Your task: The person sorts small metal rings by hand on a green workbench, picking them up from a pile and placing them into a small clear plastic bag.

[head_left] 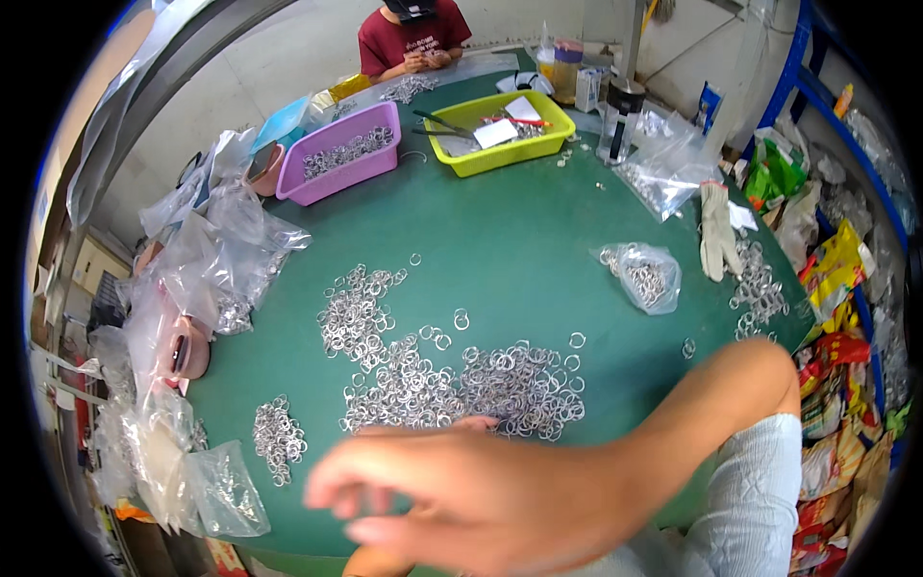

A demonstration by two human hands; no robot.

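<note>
My right hand reaches leftward across the front of the table, smeared by motion. Its thumb and fingers are apart, and nothing shows between them. Behind it, my left hand is mostly hidden. Only a bit of its fingers shows, at the near edge of a large heap of silver metal rings; whether it holds any I cannot tell. A smaller pile of rings lies to the left of my right hand. Another cluster of rings joins the heap at its far left, with a few loose ones around.
A purple basket of rings and a yellow-green basket stand at the back of the green table. Plastic bags crowd the left edge. Right are a bag of rings and a glove. A person sits opposite.
</note>
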